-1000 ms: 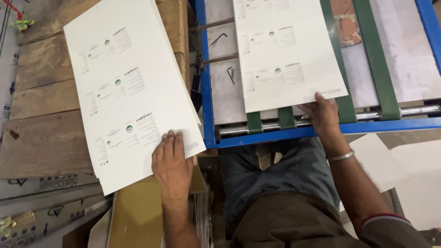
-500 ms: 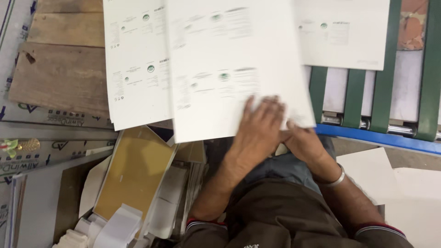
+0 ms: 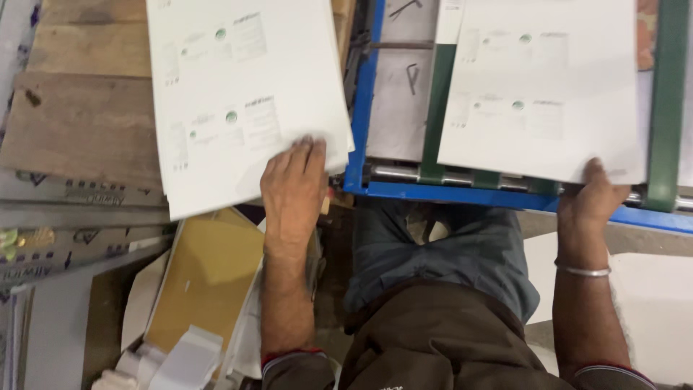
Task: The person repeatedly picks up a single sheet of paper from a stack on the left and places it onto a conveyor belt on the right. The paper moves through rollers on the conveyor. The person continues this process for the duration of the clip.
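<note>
My left hand (image 3: 292,189) lies flat, fingers spread, on the near corner of a stack of white printed sheets (image 3: 238,94) resting on a wooden surface (image 3: 79,123) at the left. My right hand (image 3: 593,198) grips the near edge of another white printed sheet (image 3: 541,94) that lies over the green belts (image 3: 663,108) of a blue-framed machine bed (image 3: 375,180). A metal bangle circles my right wrist. Small printed labels with green dots mark both sheets.
Below the wooden surface lie grey boards (image 3: 58,245), a tan card sheet (image 3: 206,282) and white scraps (image 3: 180,357). A metal roller (image 3: 393,173) runs along the machine's near edge. More white sheets (image 3: 650,303) lie at the lower right. My knees are under the machine's frame.
Half a second ago both hands were together carrying one sheet across. Now that sheet lies on the machine belts under my right hand, and my left hand has returned to the stack.
</note>
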